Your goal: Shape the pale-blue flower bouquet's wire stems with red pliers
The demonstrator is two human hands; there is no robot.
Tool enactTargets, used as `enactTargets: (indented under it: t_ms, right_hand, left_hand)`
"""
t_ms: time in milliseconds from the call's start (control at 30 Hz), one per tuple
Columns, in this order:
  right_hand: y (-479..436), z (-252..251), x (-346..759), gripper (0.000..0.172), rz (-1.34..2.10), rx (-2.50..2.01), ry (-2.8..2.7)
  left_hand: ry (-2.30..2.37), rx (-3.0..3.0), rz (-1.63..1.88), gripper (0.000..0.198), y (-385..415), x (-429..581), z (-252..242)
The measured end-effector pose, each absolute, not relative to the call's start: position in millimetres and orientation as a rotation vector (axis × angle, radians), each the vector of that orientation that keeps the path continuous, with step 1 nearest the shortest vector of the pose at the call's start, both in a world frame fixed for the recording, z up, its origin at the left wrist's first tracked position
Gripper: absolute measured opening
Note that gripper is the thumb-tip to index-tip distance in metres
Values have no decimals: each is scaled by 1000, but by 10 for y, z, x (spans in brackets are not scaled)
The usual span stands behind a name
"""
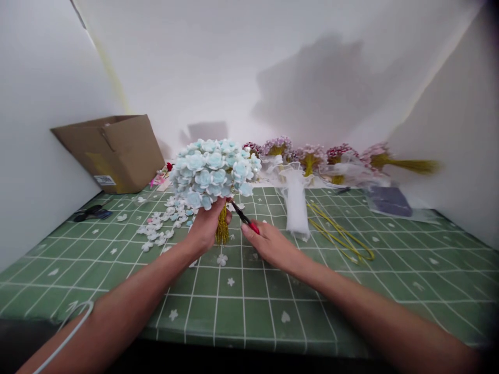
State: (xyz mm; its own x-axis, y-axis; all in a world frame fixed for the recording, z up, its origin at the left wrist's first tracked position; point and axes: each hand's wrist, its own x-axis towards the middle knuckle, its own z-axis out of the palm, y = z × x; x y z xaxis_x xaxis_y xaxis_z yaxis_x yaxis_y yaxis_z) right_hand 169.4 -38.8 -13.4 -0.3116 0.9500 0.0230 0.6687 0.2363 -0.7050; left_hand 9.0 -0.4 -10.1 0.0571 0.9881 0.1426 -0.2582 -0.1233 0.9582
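My left hand (pixel 205 227) grips the yellow-green stems of a bouquet of pale blue artificial flowers (pixel 213 171), held upright over the green checked table cover (pixel 241 306). My right hand (pixel 270 243) holds red-handled pliers (pixel 244 217); their dark tip points up-left at the stems just under the flower heads. Loose pale blue and white flower heads (pixel 161 223) lie scattered on the cover left of my left hand.
An open cardboard box (pixel 113 150) lies on its side at the back left. Purple and pink bouquets (pixel 312 158) line the back wall, with white tulle (pixel 295 200), yellow wires (pixel 343 236), a dark sheet (pixel 390 201) and small black objects (pixel 91 213).
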Motion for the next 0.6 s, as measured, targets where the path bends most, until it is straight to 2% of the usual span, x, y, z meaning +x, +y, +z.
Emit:
enactTargets:
  t_ms: [367, 600]
  right_hand:
    - [-447, -125, 1641, 39, 751, -1467, -2064]
    - [-341, 16, 1847, 28, 199, -1709, -1997]
  left_hand:
    - [816, 1109, 1328, 40, -11, 109, -118]
    - [734, 956, 1303, 43, 26, 79, -70]
